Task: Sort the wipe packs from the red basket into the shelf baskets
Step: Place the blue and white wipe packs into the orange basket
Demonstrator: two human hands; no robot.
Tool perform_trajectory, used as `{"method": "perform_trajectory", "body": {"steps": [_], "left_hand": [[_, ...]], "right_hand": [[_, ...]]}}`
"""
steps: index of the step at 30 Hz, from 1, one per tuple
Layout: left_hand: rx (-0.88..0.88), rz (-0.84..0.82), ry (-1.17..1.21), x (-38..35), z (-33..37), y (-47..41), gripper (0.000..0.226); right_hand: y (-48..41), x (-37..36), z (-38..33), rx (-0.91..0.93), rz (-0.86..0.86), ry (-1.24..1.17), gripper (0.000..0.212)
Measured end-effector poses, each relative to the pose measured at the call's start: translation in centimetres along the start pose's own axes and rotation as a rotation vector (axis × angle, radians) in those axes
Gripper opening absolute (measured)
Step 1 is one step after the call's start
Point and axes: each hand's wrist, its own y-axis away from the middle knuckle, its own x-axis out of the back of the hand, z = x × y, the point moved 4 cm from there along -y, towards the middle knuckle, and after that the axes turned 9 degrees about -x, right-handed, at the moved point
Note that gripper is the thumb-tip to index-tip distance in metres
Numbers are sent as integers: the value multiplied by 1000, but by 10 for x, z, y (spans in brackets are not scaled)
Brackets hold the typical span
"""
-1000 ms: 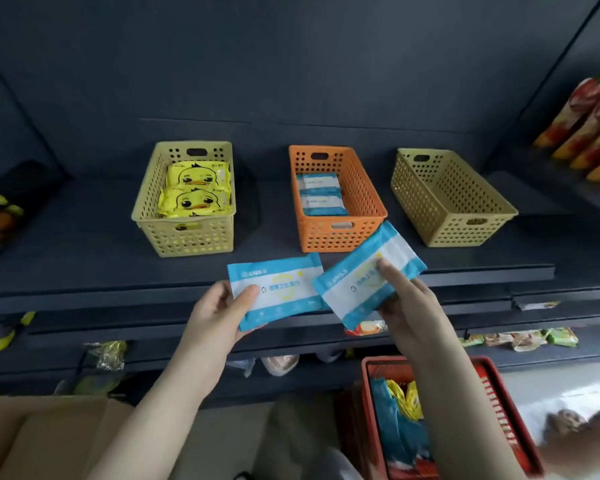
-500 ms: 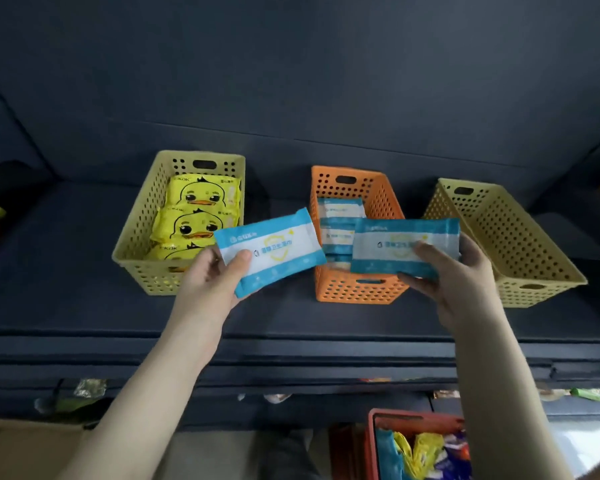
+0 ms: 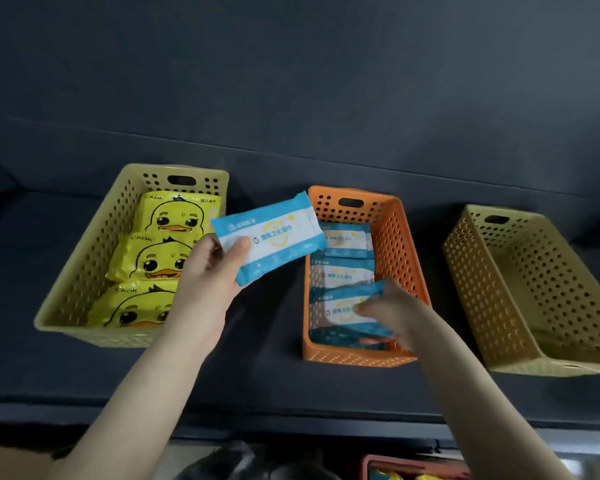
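My left hand (image 3: pixel 210 271) grips a blue-and-white wipe pack (image 3: pixel 271 237) in the air between the left yellow basket (image 3: pixel 84 271) and the orange basket (image 3: pixel 400 244). My right hand (image 3: pixel 392 310) is inside the front of the orange basket, fingers on another blue-and-white pack (image 3: pixel 347 308) that lies tilted on the blue packs stacked there (image 3: pixel 343 271). The left yellow basket holds three yellow duck packs (image 3: pixel 160 258). The red basket (image 3: pixel 413 467) shows only its rim at the bottom edge.
A second yellow basket (image 3: pixel 520 289) stands at the right of the dark shelf (image 3: pixel 257 372), with nothing seen inside. A dark back wall rises behind the baskets. A brown cardboard surface (image 3: pixel 11 462) sits at the bottom left.
My right hand has lowered its pack from in front of the orange basket down into it. My left hand moved right and up with its pack. The view has come closer to the shelf.
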Motion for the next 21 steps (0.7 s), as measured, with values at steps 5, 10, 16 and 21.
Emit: {"method": "perform_trajectory", "body": {"steps": [5, 10, 16, 21], "left_hand": [[42, -43, -19, -6, 1, -20, 14], [82, -107, -53, -13, -5, -31, 14], [102, -158, -108, -12, -14, -35, 12], [147, -179, -96, -14, -18, -37, 19]], "right_hand": [[-3, 6, 7, -70, -123, 45, 44], [-1, 1, 6, -42, 43, 325, 26], [10, 3, -2, 23, 218, 525, 47], [22, 5, -12, 0, 320, 667, 62]]}}
